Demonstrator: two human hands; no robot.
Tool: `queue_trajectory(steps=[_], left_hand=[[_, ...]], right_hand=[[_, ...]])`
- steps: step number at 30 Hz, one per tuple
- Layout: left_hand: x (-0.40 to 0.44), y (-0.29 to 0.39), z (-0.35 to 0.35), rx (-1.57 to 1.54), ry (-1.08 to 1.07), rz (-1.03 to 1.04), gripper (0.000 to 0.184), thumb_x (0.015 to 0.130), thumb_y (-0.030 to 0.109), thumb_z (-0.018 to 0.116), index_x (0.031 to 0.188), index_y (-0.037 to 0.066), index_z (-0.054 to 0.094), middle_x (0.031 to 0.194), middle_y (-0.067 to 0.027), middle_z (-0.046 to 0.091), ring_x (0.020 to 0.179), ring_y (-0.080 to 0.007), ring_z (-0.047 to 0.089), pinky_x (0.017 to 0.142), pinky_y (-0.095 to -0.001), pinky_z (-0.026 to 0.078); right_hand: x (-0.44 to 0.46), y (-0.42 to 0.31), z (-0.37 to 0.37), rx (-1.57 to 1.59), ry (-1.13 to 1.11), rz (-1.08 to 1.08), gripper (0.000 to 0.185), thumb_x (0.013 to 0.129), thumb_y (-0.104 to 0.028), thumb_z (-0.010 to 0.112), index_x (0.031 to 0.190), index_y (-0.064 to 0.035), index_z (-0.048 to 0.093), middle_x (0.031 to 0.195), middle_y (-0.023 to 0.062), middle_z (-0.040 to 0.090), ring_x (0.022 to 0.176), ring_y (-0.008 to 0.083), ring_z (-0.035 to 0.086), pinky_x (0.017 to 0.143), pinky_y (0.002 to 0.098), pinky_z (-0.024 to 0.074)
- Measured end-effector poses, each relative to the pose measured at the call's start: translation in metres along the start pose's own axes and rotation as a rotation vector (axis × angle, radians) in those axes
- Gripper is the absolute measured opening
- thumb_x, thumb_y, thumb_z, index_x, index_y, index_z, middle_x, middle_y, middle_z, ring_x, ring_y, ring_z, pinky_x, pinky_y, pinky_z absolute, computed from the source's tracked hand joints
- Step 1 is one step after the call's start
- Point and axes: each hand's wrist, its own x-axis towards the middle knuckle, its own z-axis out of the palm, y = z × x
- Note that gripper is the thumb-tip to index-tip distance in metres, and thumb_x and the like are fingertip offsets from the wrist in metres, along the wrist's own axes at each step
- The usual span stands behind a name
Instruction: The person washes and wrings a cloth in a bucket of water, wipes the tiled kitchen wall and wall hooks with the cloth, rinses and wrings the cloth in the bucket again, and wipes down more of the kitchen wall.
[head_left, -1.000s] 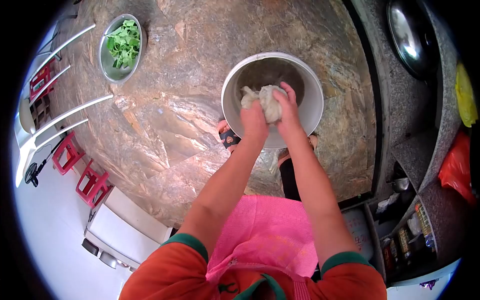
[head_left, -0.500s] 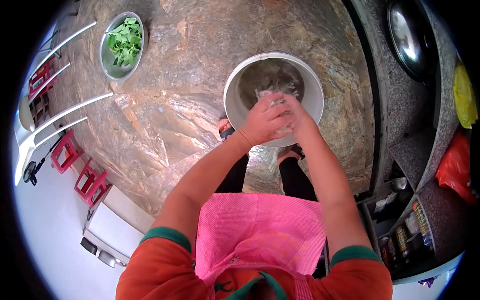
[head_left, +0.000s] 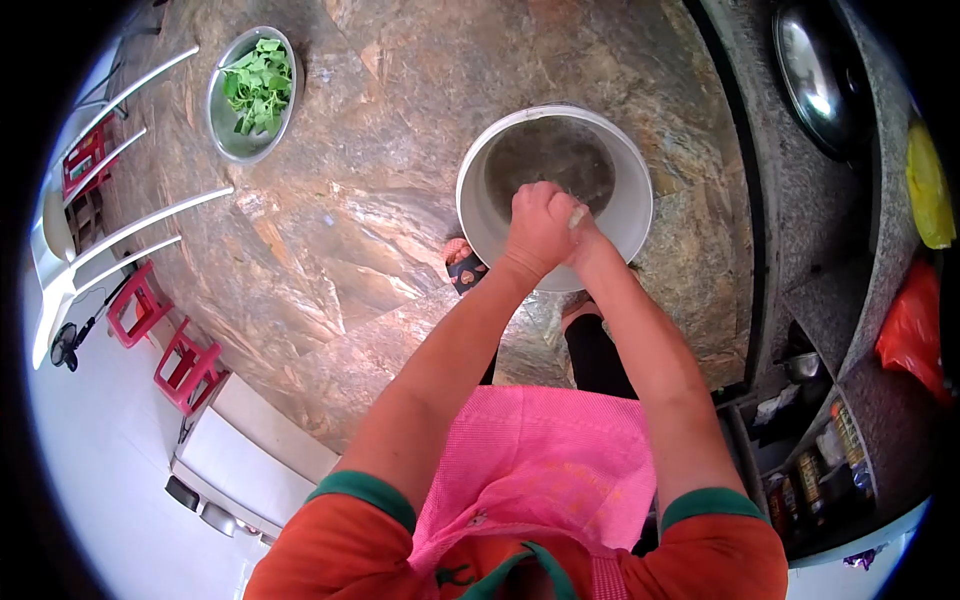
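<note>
Over the near part of a white bucket [head_left: 634, 215], my two hands are pressed together. My left hand [head_left: 540, 222] is closed, its knuckles turned up and its fingers curled inward. Against it, my right hand [head_left: 588, 243] is also closed and partly hidden. A small pale, translucent clump [head_left: 577, 216] shows between them; its kind is not clear. Murky greyish-brown water [head_left: 548, 158] lies in the bucket below my hands.
The bucket stands on the brown stone-patterned floor [head_left: 380, 200] by my feet. Green leaves [head_left: 262, 85] fill part of a metal bowl [head_left: 222, 135] at upper left. Red stools [head_left: 188, 367] and a white chair are at left. Dark shelving [head_left: 815, 300] runs along the right.
My hands were looser, with pale translucent strands and splashing at the fingers. Now they are squeezed together, with only a small pale bit showing. The view has shifted slightly.
</note>
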Motion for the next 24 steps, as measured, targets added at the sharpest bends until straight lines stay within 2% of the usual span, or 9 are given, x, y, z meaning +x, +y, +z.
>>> queue_trajectory(steps=[8, 10, 12, 14, 15, 17, 18, 20, 24], left_hand=[[0.019, 0.016, -0.008, -0.006, -0.05, -0.647, 0.02, 0.086, 0.019, 0.055, 0.083, -0.001, 0.055, 0.081, -0.0266, 0.057, 0.078, -0.0464, 0.055, 0.073, -0.0504, 0.043], [0.023, 0.022, -0.022, 0.006, -0.103, -0.757, 0.021, 0.087, 0.02, 0.054, 0.086, -0.001, 0.055, 0.082, -0.027, 0.059, 0.078, -0.0463, 0.057, 0.073, -0.0495, 0.045], [0.027, 0.029, -0.041, 0.038, -0.158, -0.825, 0.021, 0.086, 0.019, 0.054, 0.092, -0.001, 0.056, 0.085, -0.0262, 0.061, 0.08, -0.0444, 0.059, 0.074, -0.0475, 0.047], [0.013, 0.003, -0.057, 0.393, -0.438, -0.552, 0.024, 0.085, 0.017, 0.054, 0.103, 0.001, 0.056, 0.086, -0.0243, 0.062, 0.082, -0.0412, 0.061, 0.075, -0.0456, 0.049], [0.004, -0.003, -0.073, 0.365, -0.422, -0.555, 0.033, 0.089, 0.027, 0.047, 0.102, -0.002, 0.057, 0.094, -0.0253, 0.062, 0.088, -0.0415, 0.06, 0.078, -0.0463, 0.048], [-0.026, -0.028, -0.09, 0.005, -0.198, -0.802, 0.053, 0.092, 0.042, 0.043, 0.11, -0.006, 0.055, 0.108, -0.0287, 0.059, 0.099, -0.042, 0.057, 0.085, -0.0437, 0.045], [-0.03, -0.011, -0.113, -0.034, -0.202, -0.919, 0.059, 0.091, 0.044, 0.045, 0.115, -0.009, 0.052, 0.111, -0.0295, 0.057, 0.101, -0.0383, 0.057, 0.087, -0.0407, 0.044], [-0.017, 0.083, -0.179, -0.512, -0.004, -1.117, 0.055, 0.09, 0.039, 0.05, 0.117, -0.009, 0.052, 0.113, -0.0198, 0.058, 0.099, -0.0264, 0.058, 0.086, -0.0354, 0.046], [-0.039, 0.145, -0.24, -1.169, -0.276, -1.118, 0.05, 0.09, 0.034, 0.054, 0.122, -0.003, 0.049, 0.114, -0.0151, 0.058, 0.101, -0.0249, 0.06, 0.088, -0.0404, 0.049]], right_hand=[[-0.035, 0.007, 0.04, -0.265, 0.315, -0.059, 0.04, 0.09, -0.046, 0.052, 0.093, -0.0075, 0.061, 0.083, 0.0049, 0.062, 0.072, 0.0176, 0.06, 0.062, 0.0336, 0.0493], [-0.061, 0.011, 0.06, -0.265, 0.338, -0.093, 0.045, 0.09, -0.047, 0.05, 0.092, -0.0041, 0.062, 0.085, 0.0092, 0.064, 0.075, 0.0226, 0.062, 0.067, 0.0365, 0.0499], [-0.074, 0.011, 0.069, -0.442, 0.39, -0.15, 0.049, 0.09, -0.047, 0.048, 0.093, -0.0006, 0.062, 0.089, 0.0149, 0.065, 0.08, 0.0289, 0.063, 0.072, 0.0395, 0.0497], [-0.055, 0.022, 0.045, -0.787, 0.491, -0.237, 0.052, 0.091, -0.046, 0.046, 0.093, 0.0031, 0.062, 0.095, 0.0219, 0.065, 0.088, 0.0365, 0.062, 0.078, 0.0426, 0.0485], [-0.059, 0.024, 0.042, -0.838, 0.428, -0.261, 0.052, 0.091, -0.045, 0.046, 0.096, 0.0042, 0.061, 0.091, 0.0202, 0.064, 0.084, 0.0329, 0.062, 0.072, 0.0437, 0.0485], [-0.093, 0.024, 0.054, -1.073, 0.375, -0.43, 0.05, 0.091, -0.042, 0.045, 0.097, 0.0048, 0.059, 0.084, 0.0204, 0.062, 0.08, 0.0308, 0.062, 0.069, 0.0439, 0.0477], [-0.116, 0.027, 0.062, -1.253, 0.391, -0.566, 0.048, 0.092, -0.041, 0.044, 0.094, 0.0042, 0.059, 0.083, 0.0222, 0.062, 0.08, 0.0323, 0.062, 0.073, 0.043, 0.047], [-0.176, 0.031, 0.092, -1.251, 0.424, -0.691, 0.044, 0.092, -0.039, 0.045, 0.088, 0.0035, 0.059, 0.083, 0.0238, 0.061, 0.079, 0.0334, 0.061, 0.076, 0.0404, 0.0458], [-0.262, 0.055, 0.118, -0.927, 0.489, -0.856, 0.037, 0.09, -0.036, 0.052, 0.088, -0.0003, 0.059, 0.078, 0.019, 0.061, 0.073, 0.0295, 0.058, 0.071, 0.0387, 0.0457]])
